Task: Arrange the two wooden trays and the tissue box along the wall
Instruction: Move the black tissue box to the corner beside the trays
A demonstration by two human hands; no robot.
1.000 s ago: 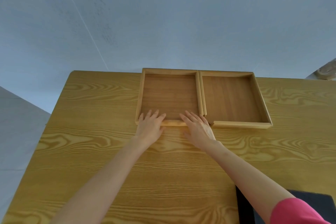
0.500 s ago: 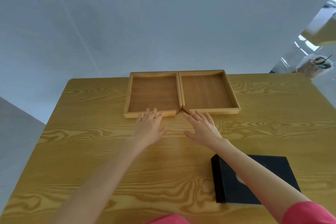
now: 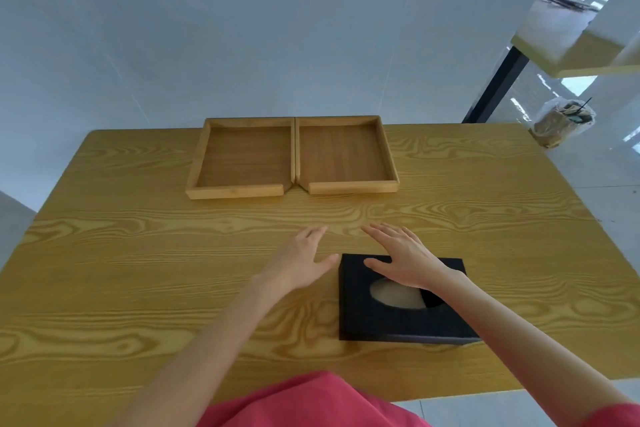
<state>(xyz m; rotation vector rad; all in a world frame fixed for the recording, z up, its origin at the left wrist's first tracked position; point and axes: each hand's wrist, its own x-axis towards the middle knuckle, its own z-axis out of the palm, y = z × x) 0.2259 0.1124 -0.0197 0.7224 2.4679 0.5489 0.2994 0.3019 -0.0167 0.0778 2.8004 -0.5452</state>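
Two shallow wooden trays lie side by side against the wall at the table's far edge: the left tray (image 3: pixel 239 191) and the right tray (image 3: pixel 353 188), their inner sides touching. A black tissue box (image 3: pixel 384 322) with an oval opening lies flat near the table's front right. My left hand (image 3: pixel 300 260) hovers open just left of the box, fingers apart. My right hand (image 3: pixel 403 258) is open above the box's far edge and hides part of its top. Neither hand holds anything.
The wooden table (image 3: pixel 138 253) meets a pale wall at the back. To the right stand a black post (image 3: pixel 495 87), a pale shelf (image 3: pixel 575 48) and a wrapped bag (image 3: pixel 561 121) on the white floor. A pink garment (image 3: pixel 304 402) shows at the bottom edge.
Both hands have left the trays' front edges and drawn back toward me, to the tissue box. The view has tilted down and pulled back, so the box is now fully seen.
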